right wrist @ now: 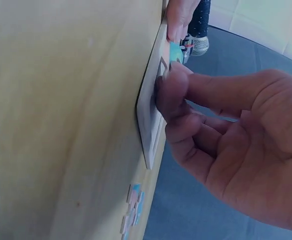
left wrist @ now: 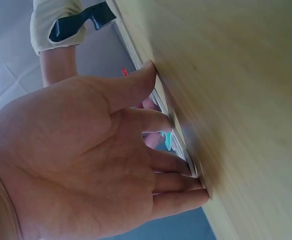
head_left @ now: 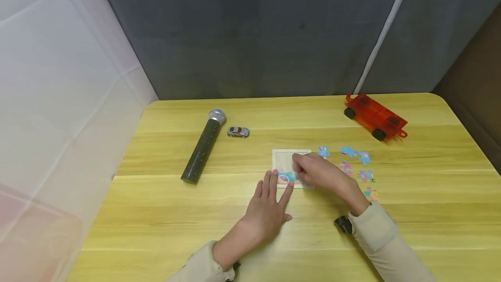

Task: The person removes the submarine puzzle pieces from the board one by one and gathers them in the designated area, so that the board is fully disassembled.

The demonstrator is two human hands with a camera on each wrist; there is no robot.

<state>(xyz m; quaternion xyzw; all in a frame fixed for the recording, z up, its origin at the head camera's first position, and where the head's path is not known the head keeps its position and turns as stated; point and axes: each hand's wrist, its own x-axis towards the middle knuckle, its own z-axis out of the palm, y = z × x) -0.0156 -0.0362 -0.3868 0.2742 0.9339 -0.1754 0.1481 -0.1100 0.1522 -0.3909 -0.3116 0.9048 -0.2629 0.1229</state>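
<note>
Left hand point(head_left: 270, 212) lies flat on the table point(head_left: 156, 212), fingers straight and a little spread, fingertips point(head_left: 274, 178) touching the near-left edge of the puzzle tray point(head_left: 282, 156). The left wrist view confirms it: straight fingers up against the tray rim point(left wrist: 185, 150). Right hand point(head_left: 321, 173) is over the near-right part of the tray, fingers curled, thumb and forefinger pressed down onto the tray face point(right wrist: 153, 125). Looks like it pinches or presses a puzzle piece there, but the piece itself is hidden under the fingers, so I cannot tell for sure.

The tray sits mid-table. A few placed pieces point(head_left: 289, 178) show along its near edge. Loose pieces point(head_left: 348, 151) are scattered just right of the tray. A microphone point(head_left: 203, 147) and a small toy car point(head_left: 238, 132) lie left of the tray, well apart from it. A red toy trailer point(head_left: 375, 116) is beyond the tray, to the right.

Risks:
- The tray could slide if the right hand pushes sideways, because the left hand only touches the edge and does not clamp it.
- A badly lined-up piece may jam or pop the placed ones out.
- The right sleeve point(head_left: 372, 225) is close to the loose pieces and could sweep them about.

No brand, label or writing can be read anywhere. The prints on the pieces are too small to make out.
</note>
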